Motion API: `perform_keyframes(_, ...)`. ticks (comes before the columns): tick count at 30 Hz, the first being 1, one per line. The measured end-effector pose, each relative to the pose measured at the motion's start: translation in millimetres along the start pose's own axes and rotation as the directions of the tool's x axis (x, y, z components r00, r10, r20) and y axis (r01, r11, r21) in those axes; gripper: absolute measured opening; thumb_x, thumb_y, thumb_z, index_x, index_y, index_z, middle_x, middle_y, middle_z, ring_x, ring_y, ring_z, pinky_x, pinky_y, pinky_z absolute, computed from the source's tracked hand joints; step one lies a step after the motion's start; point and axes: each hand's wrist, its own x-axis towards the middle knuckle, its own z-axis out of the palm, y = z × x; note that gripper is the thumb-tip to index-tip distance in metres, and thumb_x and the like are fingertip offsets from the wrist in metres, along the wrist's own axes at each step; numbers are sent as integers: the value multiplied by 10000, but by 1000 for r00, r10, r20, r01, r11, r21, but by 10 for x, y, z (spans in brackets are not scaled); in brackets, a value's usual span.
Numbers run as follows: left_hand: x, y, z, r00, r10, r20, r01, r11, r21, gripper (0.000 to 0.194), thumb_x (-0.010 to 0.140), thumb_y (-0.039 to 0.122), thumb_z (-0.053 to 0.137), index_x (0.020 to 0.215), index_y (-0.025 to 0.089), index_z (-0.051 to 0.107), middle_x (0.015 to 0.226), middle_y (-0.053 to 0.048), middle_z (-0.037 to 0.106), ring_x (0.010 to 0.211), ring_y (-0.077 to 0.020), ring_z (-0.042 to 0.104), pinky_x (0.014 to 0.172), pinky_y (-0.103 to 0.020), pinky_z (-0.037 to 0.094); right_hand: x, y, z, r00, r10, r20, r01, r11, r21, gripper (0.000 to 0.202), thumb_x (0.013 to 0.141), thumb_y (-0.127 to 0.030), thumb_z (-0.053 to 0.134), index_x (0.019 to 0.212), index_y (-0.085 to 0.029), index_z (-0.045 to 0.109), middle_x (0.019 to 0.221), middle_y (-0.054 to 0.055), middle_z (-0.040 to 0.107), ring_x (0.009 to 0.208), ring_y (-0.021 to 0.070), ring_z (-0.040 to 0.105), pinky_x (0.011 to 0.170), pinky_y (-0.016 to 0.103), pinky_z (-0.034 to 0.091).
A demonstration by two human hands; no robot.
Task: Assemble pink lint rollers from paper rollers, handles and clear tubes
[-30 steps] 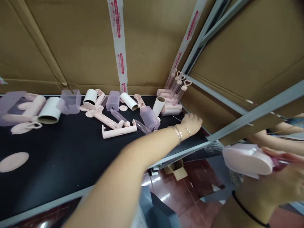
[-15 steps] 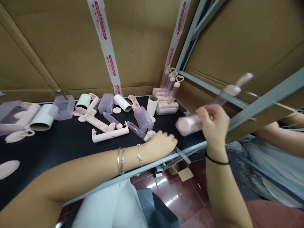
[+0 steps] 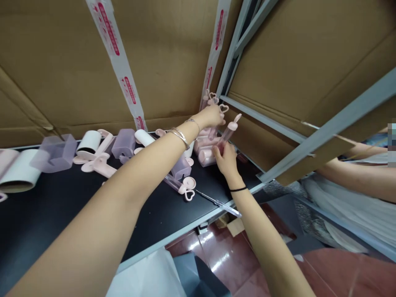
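Note:
My right hand [image 3: 227,159] is closed around a pink holder [image 3: 206,156] with a clear tube [image 3: 227,133] sticking up from it, topped by a pink heart-shaped loop. This holder sits at the near end of a row of similar ones in the corner. Over that row, my left hand [image 3: 213,115] has its fingers bent around the cap of another heart-topped tube [image 3: 223,109]; its fingertips are partly hidden. Below the hands, a screwdriver [image 3: 227,207] with a clear handle lies at the table's edge, beside a loose heart-topped tube [image 3: 182,189] and a small pink round cap [image 3: 189,182].
Purple translucent boxes [image 3: 123,142], white cardboard tubes [image 3: 21,169] and pink curved parts [image 3: 103,167] lie along the back of the black table [image 3: 154,231]. Cardboard walls and a grey metal frame [image 3: 309,144] enclose the corner. Another person's arm [image 3: 355,177] is beyond the frame.
My right hand has brought the pink holder from the right down to the row's near end. My left hand has lifted off the table edge and reached forward to the tubes, uncovering the screwdriver.

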Motion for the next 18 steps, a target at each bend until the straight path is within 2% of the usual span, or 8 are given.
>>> perform_keyframes(3, 78, -6, 80, 999, -5, -39, 4, 1000, -16, 132, 773, 260, 647, 823, 138, 645, 810, -80, 671, 814, -197, 650, 812, -314, 514, -1, 19, -28, 1000, 27, -5, -28, 999, -41, 284, 876, -483, 427, 820, -216, 504, 877, 91, 603, 929, 270, 505, 827, 430, 387)
perform_keyframes(6, 38, 2, -35, 975, 14, -220, -36, 995, -97, 139, 769, 264, 655, 819, 137, 632, 875, -89, 661, 943, -224, 633, 909, -334, 474, 12, 50, -30, 997, 66, -32, -67, 996, -63, 297, 877, -490, 429, 777, -215, 481, 848, 91, 588, 935, 275, 494, 819, 430, 381)
perform_keyframes(10, -147, -44, -381, 892, -62, -448, -104, 935, -338, 150, 783, 300, 640, 865, 181, 598, 915, -75, 667, 928, -237, 641, 824, -341, 508, 27, 91, 0, 996, 73, -41, -76, 995, -68, 296, 877, -495, 435, 802, -214, 489, 865, 91, 588, 934, 266, 487, 825, 419, 378)
perform_keyframes(13, -439, -71, -695, 808, -87, -582, -215, 876, -431, 152, 845, 358, 576, 955, 255, 559, 994, -47, 675, 842, -200, 647, 726, -320, 525, 34, 115, 15, 998, 46, -40, -48, 997, -63, 314, 876, -512, 428, 815, -212, 496, 868, 92, 581, 918, 260, 483, 814, 406, 385)
perform_keyframes(15, -690, -58, -898, 742, -90, -665, -344, 800, -492, 122, 893, 333, 519, 970, 240, 530, 945, -35, 666, 764, -167, 640, 702, -317, 528, 40, 128, 18, 999, 17, -40, -19, 998, -56, 326, 867, -525, 433, 810, -210, 496, 836, 88, 568, 879, 253, 482, 806, 405, 391)
perform_keyframes(16, -817, -43, -990, 722, -74, -687, -414, 750, -516, 122, 913, 326, 495, 969, 221, 520, 908, -29, 651, 737, -150, 635, 688, -306, 528, 47, 135, 19, 999, 2, -41, -5, 999, -52, 329, 861, -528, 438, 807, -209, 497, 815, 84, 561, 854, 248, 480, 804, 407, 394)
perform_keyframes(18, -1049, -11, -1149, 731, -65, -679, -489, 645, -587, 135, 943, 307, 456, 987, 188, 503, 898, -24, 618, 715, -119, 634, 650, -271, 524, 64, 147, 25, 999, -19, -46, 17, 999, -45, 336, 851, -536, 448, 807, -207, 503, 787, 79, 555, 819, 244, 474, 800, 417, 396)
